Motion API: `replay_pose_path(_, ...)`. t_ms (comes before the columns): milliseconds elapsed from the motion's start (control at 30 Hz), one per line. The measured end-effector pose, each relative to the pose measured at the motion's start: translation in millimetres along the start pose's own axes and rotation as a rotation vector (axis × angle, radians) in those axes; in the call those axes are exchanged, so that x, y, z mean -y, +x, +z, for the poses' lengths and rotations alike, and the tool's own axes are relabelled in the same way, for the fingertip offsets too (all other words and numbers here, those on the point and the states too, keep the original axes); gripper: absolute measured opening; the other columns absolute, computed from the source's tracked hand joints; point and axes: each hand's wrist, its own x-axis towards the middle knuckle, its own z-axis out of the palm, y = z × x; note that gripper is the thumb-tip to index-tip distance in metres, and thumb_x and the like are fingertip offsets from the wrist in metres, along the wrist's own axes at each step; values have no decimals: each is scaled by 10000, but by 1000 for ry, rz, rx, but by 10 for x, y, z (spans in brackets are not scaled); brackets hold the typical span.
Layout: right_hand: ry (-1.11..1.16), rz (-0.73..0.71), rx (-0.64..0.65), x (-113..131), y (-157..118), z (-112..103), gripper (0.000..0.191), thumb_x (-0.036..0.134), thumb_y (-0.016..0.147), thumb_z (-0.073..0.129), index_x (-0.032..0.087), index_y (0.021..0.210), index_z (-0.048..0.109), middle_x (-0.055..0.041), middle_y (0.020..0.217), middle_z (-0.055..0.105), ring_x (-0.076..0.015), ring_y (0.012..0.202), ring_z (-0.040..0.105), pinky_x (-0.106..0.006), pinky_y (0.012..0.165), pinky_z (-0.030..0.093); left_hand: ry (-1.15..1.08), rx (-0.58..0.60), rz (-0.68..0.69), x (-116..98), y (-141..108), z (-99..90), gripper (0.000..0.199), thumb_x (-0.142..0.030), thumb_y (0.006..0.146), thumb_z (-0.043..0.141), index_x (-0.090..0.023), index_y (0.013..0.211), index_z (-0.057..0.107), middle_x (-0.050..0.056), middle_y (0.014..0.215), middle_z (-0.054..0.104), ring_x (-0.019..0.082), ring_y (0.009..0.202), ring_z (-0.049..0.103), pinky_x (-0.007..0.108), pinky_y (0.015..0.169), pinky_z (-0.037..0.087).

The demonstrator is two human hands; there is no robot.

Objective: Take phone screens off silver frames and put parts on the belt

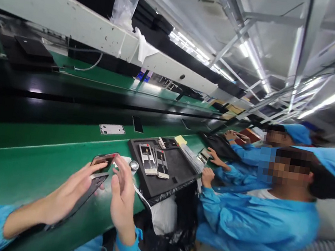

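Observation:
My left hand (71,189) is closed around a phone-like device (103,160) over the green bench, its fingers at the device's left side and lower edge. A dark, flat piece (82,201) lies under that hand and reaches toward the wrist. My right hand (123,190) is upright at the device's right side, with its fingertips near the upper right corner and its fingers apart; whether they touch the device is unclear. Just right of the device a small round metal container (133,165) stands beside a white sheet.
A black foam tray (180,165) holds several phone parts (161,164). Behind are a white frame (112,129) and a dark panel (138,124) on the bench (39,161). Black plastic bags (176,236) hang below. Two people in blue (253,222) work at right.

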Motion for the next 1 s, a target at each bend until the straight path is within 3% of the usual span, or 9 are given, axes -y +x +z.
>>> replay_pose_path(67, 58, 16, -106, 7, 11, 173, 403, 433, 1089, 567, 249, 1445, 609, -130, 1531, 620, -264, 1416, 606, -466, 1177, 516, 197, -2, 92, 129, -24, 64, 602, -544, 1094, 425, -284, 1635, 467, 76, 1750, 350, 367, 1632, 257, 593, 1338, 185)
replay_pose_path(100, 90, 24, -164, 6, 13, 247, 394, 441, 1083, 580, 232, 1415, 615, -137, 1489, 652, -256, 1379, 637, -456, 1159, 529, 257, 7, 133, 186, -30, 92, 594, -505, 1107, 405, -294, 1663, 412, 68, 1767, 311, 359, 1646, 221, 596, 1341, 173)
replay_pose_path(200, 168, 31, -304, 15, 22, 390, 320, 450, 1060, 625, 215, 1276, 644, -130, 1360, 718, -235, 1280, 699, -425, 1101, 562, 370, 79, 289, 310, -29, 132, 607, -421, 1124, 370, -269, 1706, 287, 121, 1770, 272, 342, 1630, 276, 547, 1322, 287)
replay_pose_path(367, 227, 3, -396, 62, 83, 429, 237, 455, 1026, 681, 228, 1050, 620, -78, 1149, 756, -212, 1133, 750, -412, 1034, 583, 547, 131, 454, 359, -25, 106, 656, -401, 1117, 398, -242, 1711, 169, 187, 1774, 150, 354, 1592, 363, 514, 1279, 399)
replay_pose_path(467, 226, 20, -401, 74, 121, 435, 275, 489, 1009, 689, 232, 1011, 593, -73, 1107, 751, -220, 1099, 756, -435, 1024, 584, 587, 122, 477, 318, -23, 88, 631, -428, 1118, 387, -228, 1688, 203, 209, 1760, 163, 367, 1558, 423, 520, 1238, 461)
replay_pose_path(700, 186, 63, -385, 58, 136, 509, 307, 487, 998, 694, 231, 1142, 603, -110, 1219, 745, -242, 1217, 724, -465, 1075, 562, 638, 102, 415, 242, 23, 74, 573, -444, 1118, 376, -164, 1612, 303, 275, 1728, 204, 415, 1534, 450, 567, 1168, 531)
replay_pose_path(867, 227, 96, -348, 57, 130, 451, 297, 509, 988, 706, 227, 1051, 635, -99, 1215, 751, -251, 1219, 717, -474, 1104, 529, 697, 132, 430, 245, 21, 90, 613, -493, 1112, 372, -109, 1589, 332, 328, 1719, 198, 459, 1536, 428, 607, 1157, 524)
replay_pose_path(1000, 200, 135, -259, 95, 185, 369, 308, 520, 1015, 660, 217, 964, 640, -87, 1181, 726, -239, 1190, 698, -463, 1115, 500, 700, 159, 380, 189, 32, 38, 639, -531, 1104, 372, -103, 1577, 388, 313, 1728, 205, 469, 1513, 458, 623, 1145, 527)
